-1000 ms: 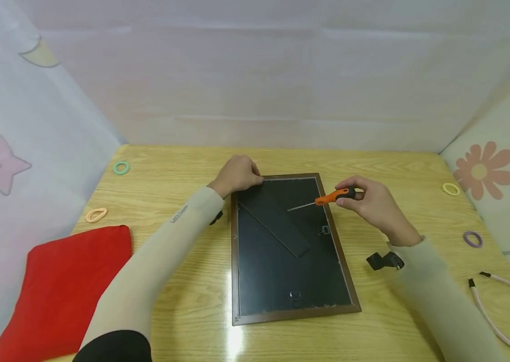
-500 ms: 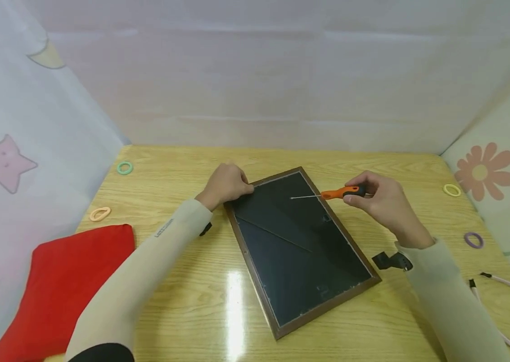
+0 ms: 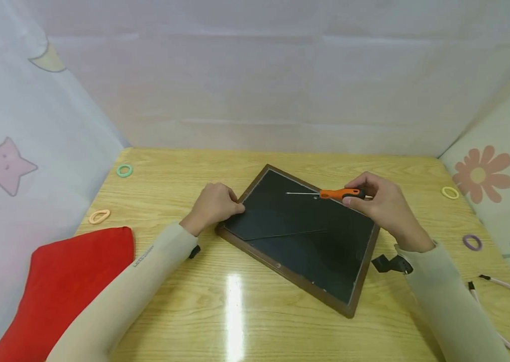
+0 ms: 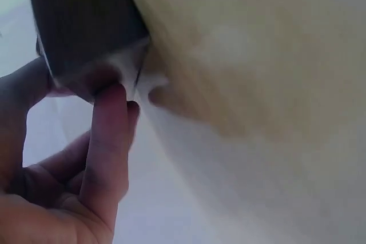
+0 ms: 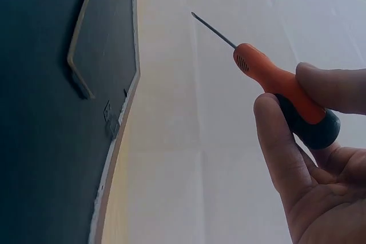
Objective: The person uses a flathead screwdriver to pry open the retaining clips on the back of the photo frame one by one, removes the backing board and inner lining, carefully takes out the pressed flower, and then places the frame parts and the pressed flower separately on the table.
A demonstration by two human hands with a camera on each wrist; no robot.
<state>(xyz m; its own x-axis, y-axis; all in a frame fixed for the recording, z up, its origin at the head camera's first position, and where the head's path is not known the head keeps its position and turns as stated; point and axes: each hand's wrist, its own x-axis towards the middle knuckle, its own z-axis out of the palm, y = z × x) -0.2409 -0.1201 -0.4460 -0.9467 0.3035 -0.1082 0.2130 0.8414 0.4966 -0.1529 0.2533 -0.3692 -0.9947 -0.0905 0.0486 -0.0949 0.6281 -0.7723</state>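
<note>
A dark picture frame (image 3: pixel 300 261) with a brown border lies back side up, turned diagonally on the table. Its slim easel leg (image 3: pixel 282 231) shows on the black backing, and also a small metal hanger (image 5: pixel 108 112) in the right wrist view. At the frame's left corner, my left hand (image 3: pixel 213 207) grips the border, thumb on top; the left wrist view shows fingers (image 4: pixel 108 147) against the corner's edge. Between thumb and fingers, my right hand (image 3: pixel 383 208) pinches an orange and black screwdriver (image 3: pixel 336 194). Its metal shaft points left, over the backing.
On the left of the wooden table (image 3: pixel 182 317) lie a red cloth (image 3: pixel 78 281), a green ring (image 3: pixel 124 170) and a peach ring (image 3: pixel 99 216). A yellow ring (image 3: pixel 450 193), purple ring (image 3: pixel 472 242) and pink headband (image 3: pixel 508 344) are on the right. Printed cloth walls surround the table.
My left hand has moved left and nearer, turning the frame counter-clockwise from upright to diagonal. My right hand has shifted slightly right, still pinching the screwdriver.
</note>
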